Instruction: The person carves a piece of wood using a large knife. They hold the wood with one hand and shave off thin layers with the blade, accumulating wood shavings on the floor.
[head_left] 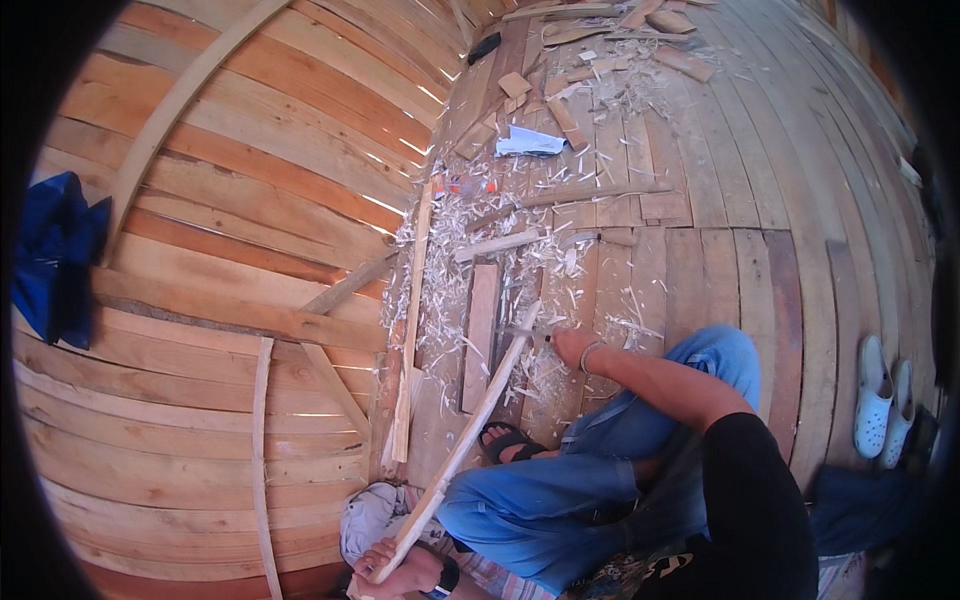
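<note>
A long pale wooden stick (470,435) slants from the lower left up to the middle, past my bent knee in blue jeans. My left hand (385,572) is wrapped around its near end, close to a dark wristband. Near the far end of the stick, my right hand (573,348) is closed on the handle of a knife (519,332). The blade lies across the stick and seems to touch it. Just left of the stick, a flat reddish-brown board (482,335) lies on the floor among curled wood shavings (448,270).
A long thin strip (412,340) lies along the plank wall (230,290) at left. Wood offcuts (683,64), a white sheet (530,141) and another handled tool (614,237) lie farther off. Light clogs (872,400) sit at right. A grey bag (372,520) rests near my left hand.
</note>
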